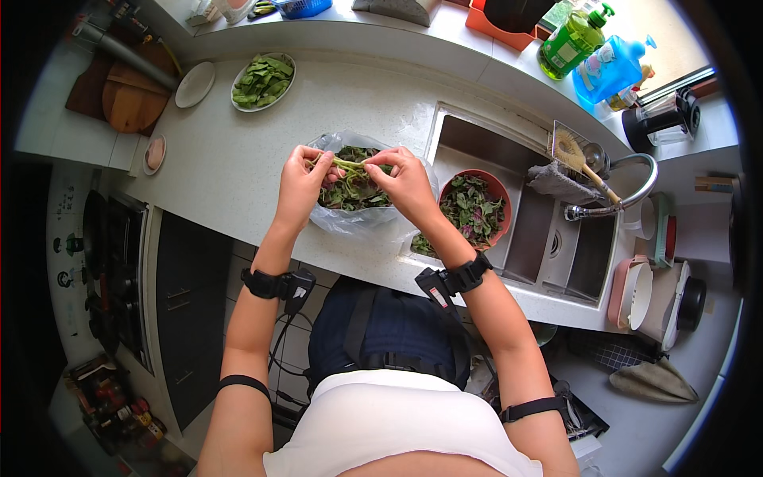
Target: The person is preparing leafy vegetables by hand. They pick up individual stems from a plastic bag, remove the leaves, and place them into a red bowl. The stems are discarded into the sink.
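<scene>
My left hand (308, 174) and my right hand (403, 180) pinch a few pale green vegetable stems (349, 163) from either end. The stems stretch between my fingertips over a clear plastic bag (351, 222) lying on the counter. Inside the bag is a heap of leafy greens (349, 197) with green and purplish leaves. Right of the bag, a red colander or basin (507, 206) sits in the sink, filled with similar leaves (474, 206). My right forearm covers part of its near side, and more leaves (422, 244) show beside it.
On the counter (369, 89) stands an oval plate of cut green pods (262, 81), with a white plate (195, 84) beyond it. A curved faucet (647, 179) reaches over the steel sink (530, 235). Soap bottles (572, 45) line the sill. The stove (128, 280) is at left.
</scene>
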Demonstrator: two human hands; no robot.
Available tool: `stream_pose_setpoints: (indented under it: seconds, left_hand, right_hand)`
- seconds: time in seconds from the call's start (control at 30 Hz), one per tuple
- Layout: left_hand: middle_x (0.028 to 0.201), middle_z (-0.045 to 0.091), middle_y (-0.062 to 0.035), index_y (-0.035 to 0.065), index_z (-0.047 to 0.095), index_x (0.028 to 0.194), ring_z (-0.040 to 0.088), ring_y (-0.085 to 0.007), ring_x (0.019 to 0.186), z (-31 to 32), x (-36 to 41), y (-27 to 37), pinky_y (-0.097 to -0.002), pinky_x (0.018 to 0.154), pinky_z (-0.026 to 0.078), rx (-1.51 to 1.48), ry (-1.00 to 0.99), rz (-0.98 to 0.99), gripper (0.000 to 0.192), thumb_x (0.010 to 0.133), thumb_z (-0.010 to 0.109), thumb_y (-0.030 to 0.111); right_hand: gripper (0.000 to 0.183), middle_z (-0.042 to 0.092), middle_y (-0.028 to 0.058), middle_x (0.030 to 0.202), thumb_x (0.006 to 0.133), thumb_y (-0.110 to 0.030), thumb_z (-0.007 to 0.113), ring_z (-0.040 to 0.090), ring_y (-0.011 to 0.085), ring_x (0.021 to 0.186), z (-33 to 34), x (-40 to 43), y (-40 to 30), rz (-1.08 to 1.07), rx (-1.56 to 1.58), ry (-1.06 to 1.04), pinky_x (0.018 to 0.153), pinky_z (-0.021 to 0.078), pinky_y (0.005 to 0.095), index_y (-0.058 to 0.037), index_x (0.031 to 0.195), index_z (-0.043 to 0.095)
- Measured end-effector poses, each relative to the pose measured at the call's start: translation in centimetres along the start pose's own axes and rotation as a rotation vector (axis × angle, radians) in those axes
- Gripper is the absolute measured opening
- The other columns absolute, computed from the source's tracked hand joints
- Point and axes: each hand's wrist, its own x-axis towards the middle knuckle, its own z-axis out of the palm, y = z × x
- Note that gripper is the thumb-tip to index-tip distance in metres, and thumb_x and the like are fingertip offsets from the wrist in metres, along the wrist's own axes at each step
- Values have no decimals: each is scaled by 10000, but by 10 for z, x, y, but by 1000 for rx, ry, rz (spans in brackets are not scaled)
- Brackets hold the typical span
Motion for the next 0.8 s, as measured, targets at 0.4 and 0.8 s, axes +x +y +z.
stream_pose_setpoints:
  seconds: [0.4,0.8]
  left_hand:
    - [751,621,-60,16,479,910,574,-73,648,6,-2,5,-190,586,453,71,-8,58,159,917,569,147]
    - [774,614,-83,6,448,925,583,-89,661,11,-3,-2,-199,609,482,-37,0,72,136,934,528,115]
  right_hand:
    - [92,573,101,851,708,-89,644,579,241,789,6,2,-9,-114,-84,100,689,467,329,-10,756,641]
    - [96,598,-22,742,830,-107,630,492,22,638,8,5,6,356,487,1,577,383,173,-12,845,633]
